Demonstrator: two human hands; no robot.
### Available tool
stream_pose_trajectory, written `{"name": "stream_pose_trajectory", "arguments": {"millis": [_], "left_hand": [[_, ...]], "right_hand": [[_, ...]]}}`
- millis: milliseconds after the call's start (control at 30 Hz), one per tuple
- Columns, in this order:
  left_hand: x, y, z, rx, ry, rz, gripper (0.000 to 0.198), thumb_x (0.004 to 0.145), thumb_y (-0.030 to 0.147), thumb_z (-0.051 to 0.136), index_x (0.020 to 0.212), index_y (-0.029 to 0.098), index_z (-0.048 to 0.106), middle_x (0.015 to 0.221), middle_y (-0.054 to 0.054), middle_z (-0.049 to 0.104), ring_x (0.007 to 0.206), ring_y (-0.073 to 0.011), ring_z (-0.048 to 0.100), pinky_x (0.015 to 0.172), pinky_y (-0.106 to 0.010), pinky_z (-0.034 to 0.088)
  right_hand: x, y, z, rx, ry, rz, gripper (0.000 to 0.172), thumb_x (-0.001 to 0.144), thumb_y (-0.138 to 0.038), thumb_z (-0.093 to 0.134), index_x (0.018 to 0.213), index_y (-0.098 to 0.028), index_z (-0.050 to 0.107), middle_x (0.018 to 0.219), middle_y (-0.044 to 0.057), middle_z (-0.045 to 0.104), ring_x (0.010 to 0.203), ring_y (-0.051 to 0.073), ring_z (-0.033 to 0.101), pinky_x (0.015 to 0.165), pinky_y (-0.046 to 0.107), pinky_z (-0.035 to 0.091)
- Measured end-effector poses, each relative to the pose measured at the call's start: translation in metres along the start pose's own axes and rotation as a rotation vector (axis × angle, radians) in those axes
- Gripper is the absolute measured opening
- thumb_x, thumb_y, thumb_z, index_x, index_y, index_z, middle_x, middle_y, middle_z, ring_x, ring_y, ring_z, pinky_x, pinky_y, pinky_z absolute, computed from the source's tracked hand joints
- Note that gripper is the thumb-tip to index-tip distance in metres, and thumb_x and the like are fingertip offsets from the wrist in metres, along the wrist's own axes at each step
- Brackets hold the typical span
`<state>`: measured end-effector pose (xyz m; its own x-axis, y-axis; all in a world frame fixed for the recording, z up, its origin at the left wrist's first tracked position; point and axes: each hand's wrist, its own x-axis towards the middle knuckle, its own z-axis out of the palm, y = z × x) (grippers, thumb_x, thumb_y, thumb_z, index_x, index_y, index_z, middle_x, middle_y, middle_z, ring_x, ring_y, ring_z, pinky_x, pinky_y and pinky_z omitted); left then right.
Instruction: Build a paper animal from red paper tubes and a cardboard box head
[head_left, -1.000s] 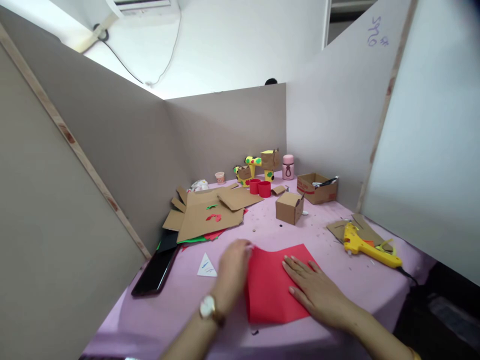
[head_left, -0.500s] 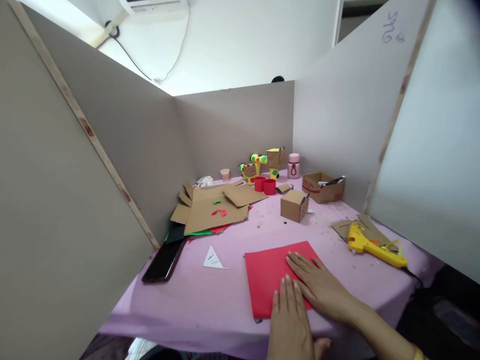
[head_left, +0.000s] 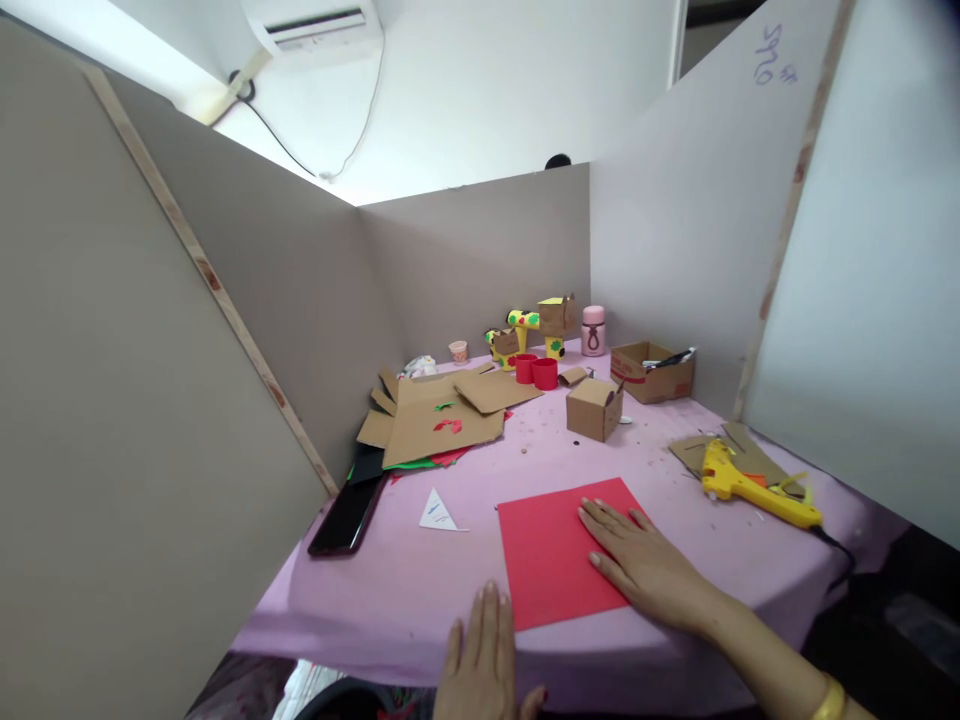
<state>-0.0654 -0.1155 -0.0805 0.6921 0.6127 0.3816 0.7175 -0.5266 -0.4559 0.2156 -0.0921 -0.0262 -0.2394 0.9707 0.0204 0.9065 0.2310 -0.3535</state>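
The left hand (head_left: 484,655) has moved off the red sheet (head_left: 551,560) to beside its near-left corner, fingers together. From here I see the right hand (head_left: 649,570), fingers partly spread, flat on the sheet, tablecloth (head_left: 375,610) beneath. I'd judge this smoothing; any next stroke calls for steady pinning.

I see the phone (head_left: 347,520) left of the sheet (head_left: 544,560), the glue gun (head_left: 772,502) right, a cardboard box (head_left: 592,410) behind
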Motion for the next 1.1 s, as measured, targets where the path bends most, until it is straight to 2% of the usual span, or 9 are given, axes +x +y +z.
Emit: {"name": "stream_pose_trajectory", "arguments": {"millis": [100,200,333,400,500,567,733,933,1100], "left_hand": [[-0.011,-0.016,-0.009,0.017,-0.122,-0.175,0.054,0.084,0.041,0.047,0.125,0.008,0.057,0.13,-0.02,0.053,0.115,-0.0345,0.057,0.083,-0.048,0.054],[0.003,-0.011,-0.026,0.002,-0.155,-0.396,0.056,0.083,0.036,0.049,0.13,0.006,0.051,0.14,-0.023,0.039,0.126,-0.0432,0.041,0.09,-0.063,0.043],[0.059,0.018,-0.045,-0.313,-0.14,-0.29,0.059,0.084,0.027,0.048,0.139,0.009,0.037,0.146,-0.018,0.033,0.133,-0.0347,0.033,0.102,-0.053,0.039],[0.093,0.028,-0.048,-0.533,-0.201,-0.172,0.057,0.089,0.032,0.04,0.141,0.01,0.034,0.148,-0.015,0.029,0.136,-0.0308,0.028,0.105,-0.048,0.037],[0.131,0.031,-0.043,-0.674,-0.306,-0.181,0.057,0.093,0.037,0.028,0.142,0.009,0.029,0.15,-0.016,0.022,0.139,-0.0294,0.019,0.11,-0.049,0.027],[0.141,0.027,-0.034,-0.676,-0.342,-0.233,0.062,0.091,0.044,0.028,0.142,0.009,0.03,0.15,-0.017,0.024,0.139,-0.0304,0.02,0.111,-0.05,0.024],[0.131,0.008,-0.019,-0.602,-0.371,-0.387,0.076,0.088,0.055,0.028,0.141,0.001,0.029,0.15,-0.025,0.022,0.139,-0.0352,0.017,0.111,-0.05,0.022],[0.11,-0.018,-0.031,-0.506,-0.428,-0.465,0.075,0.087,0.05,0.031,0.14,-0.003,0.029,0.148,-0.024,0.026,0.138,-0.0339,0.023,0.11,-0.048,0.025],[0.098,-0.034,-0.035,-0.402,-0.433,-0.55,0.069,0.088,0.041,0.034,0.134,-0.01,0.035,0.143,-0.032,0.032,0.134,-0.0407,0.028,0.107,-0.058,0.022]], "right_hand": [[-0.001,0.0,0.0,0.014,0.008,0.0,0.059,0.093,-0.045,0.029,0.143,-0.013,0.03,0.151,0.009,0.025,0.139,0.025,0.023,0.111,0.053,0.019],[-0.001,0.0,0.001,0.026,0.016,0.002,0.058,0.093,-0.045,0.029,0.143,-0.015,0.03,0.151,0.008,0.025,0.139,0.025,0.023,0.111,0.053,0.018],[0.0,0.0,0.003,0.023,0.014,0.007,0.058,0.093,-0.046,0.03,0.143,-0.016,0.031,0.151,0.007,0.026,0.139,0.026,0.022,0.111,0.054,0.018],[0.0,0.0,0.004,0.01,0.01,0.003,0.058,0.093,-0.046,0.03,0.143,-0.016,0.03,0.15,0.007,0.027,0.138,0.026,0.024,0.111,0.053,0.019],[0.001,0.0,0.004,-0.008,0.003,-0.003,0.057,0.093,-0.044,0.03,0.143,-0.017,0.03,0.15,0.007,0.026,0.138,0.025,0.024,0.111,0.052,0.02],[0.002,0.0,0.004,-0.012,-0.002,-0.002,0.056,0.094,-0.043,0.028,0.143,-0.016,0.03,0.15,0.007,0.027,0.138,0.025,0.025,0.111,0.053,0.02],[0.001,0.002,0.004,0.006,0.001,-0.001,0.058,0.094,-0.048,0.027,0.144,-0.018,0.028,0.151,0.006,0.025,0.139,0.025,0.023,0.111,0.053,0.018],[0.0,0.002,0.003,0.028,0.015,0.006,0.059,0.093,-0.047,0.031,0.143,-0.016,0.029,0.15,0.007,0.027,0.138,0.026,0.024,0.111,0.053,0.02],[0.0,0.001,0.002,0.045,0.027,0.007,0.059,0.092,-0.047,0.032,0.143,-0.017,0.031,0.15,0.007,0.027,0.138,0.026,0.024,0.111,0.053,0.019]]}}
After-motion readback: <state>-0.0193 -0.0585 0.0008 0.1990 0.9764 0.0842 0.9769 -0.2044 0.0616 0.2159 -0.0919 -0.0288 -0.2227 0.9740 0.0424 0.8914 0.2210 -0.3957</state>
